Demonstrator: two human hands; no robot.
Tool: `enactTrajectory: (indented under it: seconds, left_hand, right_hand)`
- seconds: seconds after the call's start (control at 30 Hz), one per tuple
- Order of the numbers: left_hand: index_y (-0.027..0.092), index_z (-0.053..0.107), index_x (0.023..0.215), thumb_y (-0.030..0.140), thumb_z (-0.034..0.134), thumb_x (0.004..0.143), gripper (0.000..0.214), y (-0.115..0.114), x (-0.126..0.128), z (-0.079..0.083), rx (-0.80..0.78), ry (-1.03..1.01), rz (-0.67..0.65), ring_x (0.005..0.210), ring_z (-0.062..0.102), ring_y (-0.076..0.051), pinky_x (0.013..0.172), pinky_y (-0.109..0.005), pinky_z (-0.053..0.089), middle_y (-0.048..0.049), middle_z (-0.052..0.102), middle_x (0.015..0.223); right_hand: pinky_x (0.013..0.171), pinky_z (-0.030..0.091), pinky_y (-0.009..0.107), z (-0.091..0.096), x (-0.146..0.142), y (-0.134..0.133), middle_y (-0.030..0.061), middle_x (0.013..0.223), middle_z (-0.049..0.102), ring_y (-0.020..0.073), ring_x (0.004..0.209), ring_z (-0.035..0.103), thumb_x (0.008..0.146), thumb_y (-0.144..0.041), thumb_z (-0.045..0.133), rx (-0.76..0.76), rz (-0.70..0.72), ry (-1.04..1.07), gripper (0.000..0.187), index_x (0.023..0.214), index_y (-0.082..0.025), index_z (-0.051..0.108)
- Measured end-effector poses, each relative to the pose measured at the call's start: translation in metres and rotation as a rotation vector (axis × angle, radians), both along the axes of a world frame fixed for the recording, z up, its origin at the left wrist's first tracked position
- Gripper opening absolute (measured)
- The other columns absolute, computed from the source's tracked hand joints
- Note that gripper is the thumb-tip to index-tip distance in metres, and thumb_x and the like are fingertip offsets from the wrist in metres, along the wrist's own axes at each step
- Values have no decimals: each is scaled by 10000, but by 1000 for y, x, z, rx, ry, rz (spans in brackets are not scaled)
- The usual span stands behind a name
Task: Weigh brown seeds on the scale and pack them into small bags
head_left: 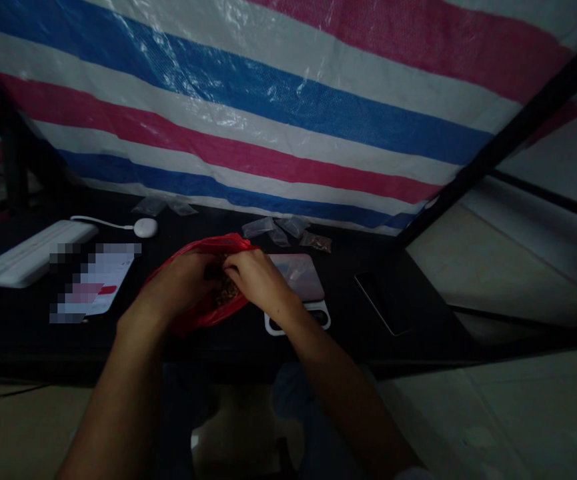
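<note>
A red plastic bag (195,320) holding small brown bits lies on a dark table (348,333). My left hand (178,283) grips the bag's left side, fingers curled around the rim. My right hand (255,277) reaches into the bag's mouth with fingers pinched together over the brown contents; what it holds is too small to make out. Just right of the bag sits a small white scale (301,290) with a shiny platform.
Several small clear zip bags (283,230) lie behind the scale. A white power bank (28,253), a white round device on a cable (145,227), a paper card (95,280) and a dark phone (385,303) rest on the table. A striped tarp (268,113) hangs behind.
</note>
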State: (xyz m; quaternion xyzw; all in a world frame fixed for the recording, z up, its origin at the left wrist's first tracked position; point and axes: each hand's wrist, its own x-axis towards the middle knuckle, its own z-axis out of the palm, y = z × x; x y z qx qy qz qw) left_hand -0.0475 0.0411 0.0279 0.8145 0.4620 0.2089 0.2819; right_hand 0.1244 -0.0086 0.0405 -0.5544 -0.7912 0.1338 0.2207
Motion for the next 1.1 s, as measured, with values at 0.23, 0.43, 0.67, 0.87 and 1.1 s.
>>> enactTrajectory:
  seconds: [0.23,0.43,0.67,0.87,1.1]
  left_hand:
    - [251,809,991,200,574,814,299,5,-5,-1,82,237,-32,945,752,-301,847,-370,533,-95,808,1033]
    - [242,815,984,191,599,812,281,0,-1,6,43,160,-33,944,758,-301,839,-377,561,-99,808,1060]
    - [233,815,1017,197,570,865,291,-2,2,11,23,175,-88,975,755,-285,864,-349,574,-73,807,1081]
    - [252,814,1033,212,574,864,296,-1,3,8,61,190,-87,961,756,-274,894,-365,575,-67,805,1082]
    - [232,805,1042,223,571,864,294,-2,4,8,62,178,-97,965,750,-289,880,-383,567,-80,805,1086]
  right_hand:
    - [818,514,296,20,30,-8,78,945,808,183,876,737,937,-131,643,28,-37,228,160,957,-162,799]
    - [737,520,290,40,77,-29,63,876,793,173,808,718,907,-133,654,-39,-124,339,136,921,-156,788]
    - [674,480,255,51,110,-40,53,816,769,156,747,689,873,-109,664,-111,-240,299,124,875,-137,785]
    - [674,463,259,49,111,-40,42,834,783,157,755,694,860,-75,666,-115,-250,179,158,866,-156,802]
    - [748,521,274,48,110,-39,76,930,812,191,848,749,864,-76,702,-124,-287,164,153,938,-160,807]
